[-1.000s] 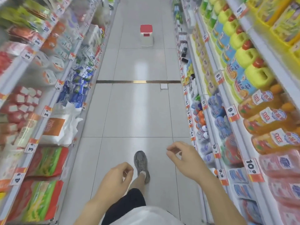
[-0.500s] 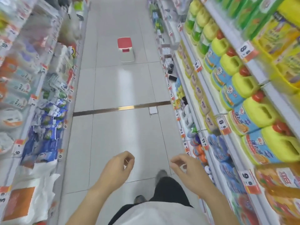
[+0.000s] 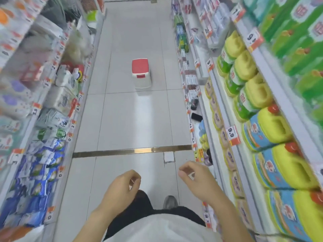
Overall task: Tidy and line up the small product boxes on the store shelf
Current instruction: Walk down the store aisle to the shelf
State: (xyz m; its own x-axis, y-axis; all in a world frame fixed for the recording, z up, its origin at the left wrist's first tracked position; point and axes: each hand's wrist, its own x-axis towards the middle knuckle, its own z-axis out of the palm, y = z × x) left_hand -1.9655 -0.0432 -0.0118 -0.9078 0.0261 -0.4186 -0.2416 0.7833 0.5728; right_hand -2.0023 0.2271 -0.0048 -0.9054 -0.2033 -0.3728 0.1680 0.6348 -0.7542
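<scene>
**Standing mid-aisle, both hands idle, nothing held**

Facing down a tiled store aisle, the person has both hands raised in front of the body at the lower centre of view. Left hand (image 3: 120, 187): fingers loosely curled, grasping nothing. Right hand (image 3: 197, 180): fingers loosely curled with the thumb near the fingertips, likewise grasping nothing. Neither hand touches any shelf or product.

Small product boxes (image 3: 190, 79) sit on a lower right-hand shelf at about 1 o'clock, well apart from both hands; their print is too blurred to read.

At 12 o'clock a white step stool (image 3: 141, 74) with a red top stands alone on the floor. A metal floor strip (image 3: 131, 151) crosses the aisle between the stool and the hands.

At 3 o'clock, yellow jugs (image 3: 277, 126) with red caps and blue labels line the right shelving; brand lettering is illegible. Orange-and-white price tags (image 3: 232, 135) are clipped to the shelf edges; this one reads "9.9" as far as it can be made out. At 9 o'clock, a left-hand tag (image 3: 35, 111) reads "5.9", above blue packets (image 3: 38, 172).

One grey shoe (image 3: 170, 201) shows below the hands.
</scene>
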